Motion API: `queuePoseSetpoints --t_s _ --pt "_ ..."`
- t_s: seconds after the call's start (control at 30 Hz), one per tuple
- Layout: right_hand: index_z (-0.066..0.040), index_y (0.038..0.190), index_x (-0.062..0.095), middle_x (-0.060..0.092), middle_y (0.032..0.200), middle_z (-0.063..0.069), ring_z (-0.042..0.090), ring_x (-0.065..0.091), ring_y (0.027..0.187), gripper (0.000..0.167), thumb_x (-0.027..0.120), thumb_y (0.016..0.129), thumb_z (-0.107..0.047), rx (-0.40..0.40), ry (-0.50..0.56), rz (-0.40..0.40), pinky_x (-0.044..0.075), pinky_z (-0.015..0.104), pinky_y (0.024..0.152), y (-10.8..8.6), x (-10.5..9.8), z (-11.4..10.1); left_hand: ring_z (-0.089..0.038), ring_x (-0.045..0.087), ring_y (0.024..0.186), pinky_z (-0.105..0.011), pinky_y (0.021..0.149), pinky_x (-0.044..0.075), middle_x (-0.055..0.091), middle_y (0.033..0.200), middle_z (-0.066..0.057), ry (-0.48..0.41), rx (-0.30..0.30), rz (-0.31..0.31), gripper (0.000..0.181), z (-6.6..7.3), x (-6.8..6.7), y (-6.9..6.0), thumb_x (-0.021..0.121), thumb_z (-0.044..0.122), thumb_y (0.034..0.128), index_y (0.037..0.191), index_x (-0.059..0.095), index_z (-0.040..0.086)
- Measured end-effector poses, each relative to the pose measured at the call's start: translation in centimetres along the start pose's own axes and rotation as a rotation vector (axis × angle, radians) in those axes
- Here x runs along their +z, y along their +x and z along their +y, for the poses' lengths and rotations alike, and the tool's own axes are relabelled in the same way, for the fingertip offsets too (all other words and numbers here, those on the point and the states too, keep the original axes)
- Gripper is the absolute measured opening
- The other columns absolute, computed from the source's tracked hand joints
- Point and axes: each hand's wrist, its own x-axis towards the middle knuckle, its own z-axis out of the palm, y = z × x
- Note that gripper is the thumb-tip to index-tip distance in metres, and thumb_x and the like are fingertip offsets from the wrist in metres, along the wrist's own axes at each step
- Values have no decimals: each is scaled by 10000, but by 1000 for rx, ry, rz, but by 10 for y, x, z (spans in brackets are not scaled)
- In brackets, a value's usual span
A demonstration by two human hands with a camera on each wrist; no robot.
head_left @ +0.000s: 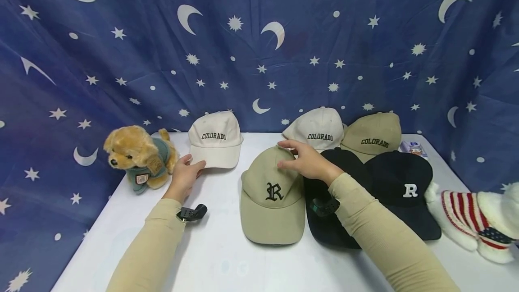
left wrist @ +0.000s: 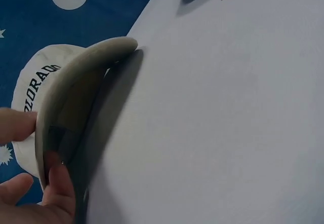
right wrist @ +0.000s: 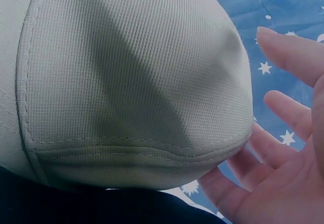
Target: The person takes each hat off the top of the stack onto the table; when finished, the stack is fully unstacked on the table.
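Observation:
At the back left stands a white baseball cap (head_left: 215, 126) lettered COLORADO. My left hand (head_left: 184, 177) pinches the left edge of its brim; in the left wrist view the thumb lies over the brim (left wrist: 56, 89) and a finger under it. A khaki baseball cap (head_left: 272, 175) with a dark gothic R sits mid-table, brim toward me. Around its rear right side, my right hand (head_left: 309, 161) is spread. The right wrist view shows thumb and forefinger apart from the khaki crown (right wrist: 152, 77), the lower fingers by its edge, partly hidden.
Two black caps (head_left: 401, 177) stand right of the khaki one, one partly under my right forearm. Behind them are another white cap (head_left: 318, 123) and a khaki COLORADO cap (head_left: 375, 130). A plush dog (head_left: 135, 152) sits left; a white plush toy (head_left: 462, 213) lies right.

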Motion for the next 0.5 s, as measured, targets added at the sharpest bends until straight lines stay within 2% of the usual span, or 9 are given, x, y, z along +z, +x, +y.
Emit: queuePoseSetpoints --t_s 0.13,0.27,0.4,0.5 --pt "7 1415 529 533 1417 163 386 519 1215 608 753 885 -189 6 4 2 466 476 971 -1 0 0 -314 424 1346 -388 1083 399 67 1642 -218 71 -8 -45 841 4 -2 1 654 115 951 1587 118 -14" --pt "9 1421 521 522 1427 165 390 515 1221 611 749 889 -186 6 12 -3 468 479 970 -2 1 0 -291 414 1356 -406 1097 376 28 1652 -188 95 -7 -102 870 7 -3 1 658 132 953 1595 84 5" --pt "-5 1418 530 527 1420 156 382 520 1207 605 753 883 -176 14 11 3 470 468 961 -3 2 0 -303 446 1306 -403 1055 415 56 1649 -202 141 4 -140 881 7 0 1 671 152 951 1593 88 -1" --pt "-18 1411 543 536 1411 146 375 525 1188 599 758 874 -173 20 3 12 465 460 953 -3 2 0 -312 403 1351 -408 1057 414 78 1644 -218 197 18 -161 892 7 3 3 683 168 941 1587 97 -18"
